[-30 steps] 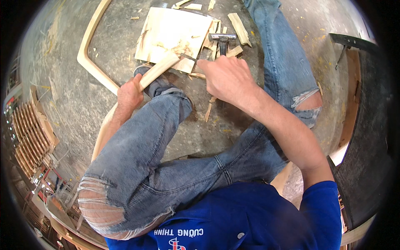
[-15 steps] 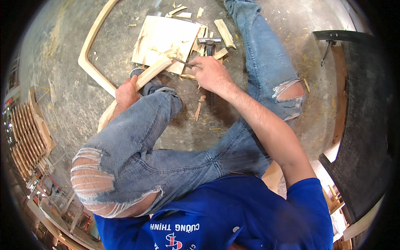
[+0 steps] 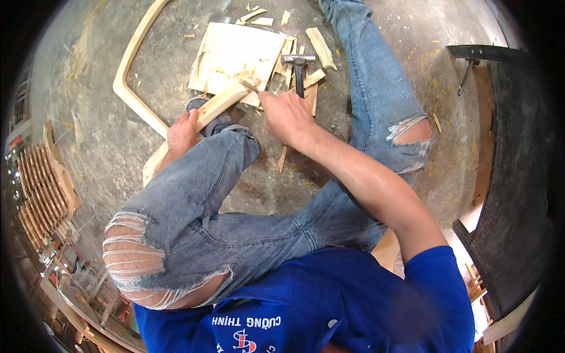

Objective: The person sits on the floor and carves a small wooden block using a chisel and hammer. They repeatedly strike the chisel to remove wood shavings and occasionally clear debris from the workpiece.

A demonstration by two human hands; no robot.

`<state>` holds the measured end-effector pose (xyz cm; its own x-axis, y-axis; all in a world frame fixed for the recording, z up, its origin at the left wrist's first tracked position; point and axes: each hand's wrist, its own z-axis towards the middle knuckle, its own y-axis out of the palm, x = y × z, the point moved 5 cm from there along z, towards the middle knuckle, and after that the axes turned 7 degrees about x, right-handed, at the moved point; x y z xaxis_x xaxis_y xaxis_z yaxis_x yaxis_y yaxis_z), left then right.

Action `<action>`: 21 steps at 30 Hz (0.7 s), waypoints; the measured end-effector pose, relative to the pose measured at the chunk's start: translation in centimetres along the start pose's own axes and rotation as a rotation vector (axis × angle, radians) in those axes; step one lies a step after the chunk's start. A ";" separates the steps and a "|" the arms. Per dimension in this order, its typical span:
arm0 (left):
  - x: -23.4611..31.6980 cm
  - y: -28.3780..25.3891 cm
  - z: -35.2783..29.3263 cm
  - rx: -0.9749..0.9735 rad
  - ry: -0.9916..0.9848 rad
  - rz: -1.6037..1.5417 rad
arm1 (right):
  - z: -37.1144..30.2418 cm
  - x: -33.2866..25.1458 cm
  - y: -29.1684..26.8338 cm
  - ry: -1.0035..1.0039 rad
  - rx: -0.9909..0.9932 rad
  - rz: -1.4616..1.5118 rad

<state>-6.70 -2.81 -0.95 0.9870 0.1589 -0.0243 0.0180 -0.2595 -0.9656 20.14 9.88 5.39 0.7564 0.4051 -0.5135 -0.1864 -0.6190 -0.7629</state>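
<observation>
My left hand [image 3: 182, 134] is wrapped round a pale, bent wooden piece [image 3: 220, 107], which lies slanting over my shoe. In my right hand [image 3: 286, 116] is a chisel [image 3: 251, 87]; its handle is hidden by the fingers. The chisel's short visible blade meets the upper end of the wooden piece, beside a curl of shavings [image 3: 249, 78]. Under that end lies a flat light wooden board [image 3: 238, 56], with wood chips on it. A hammer [image 3: 298, 59] rests just beyond my right hand, its dark handle partly covered by the hand.
Split wood scraps [image 3: 319, 48] lie around the board on the concrete floor [image 3: 259, 185]. My jeans-clad legs [image 3: 376, 88] frame the work. Stacked slatted wooden parts [image 3: 44, 188] stand at the left, and a large black panel [image 3: 518, 194] is at the right.
My right hand has moved left with the chisel, bringing the hand closer to the end of the wooden piece. More of the hammer's handle shows. My left hand keeps its hold.
</observation>
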 end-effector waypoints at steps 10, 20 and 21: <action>1.3 -0.4 0.8 0.007 0.005 0.059 | 1.1 4.9 -3.1 0.116 0.182 0.260; 0.1 -0.2 -1.2 -0.191 -0.175 0.008 | -2.4 1.8 -2.1 0.038 0.013 0.013; 0.1 0.0 -1.2 -0.194 -0.180 -0.001 | -2.5 1.9 -2.1 0.046 0.018 -0.004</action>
<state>-6.42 -3.94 -0.65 0.9429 0.3219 -0.0858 0.0665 -0.4342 -0.8983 23.51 10.25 7.03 0.7851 0.3759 -0.4922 -0.1944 -0.6051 -0.7721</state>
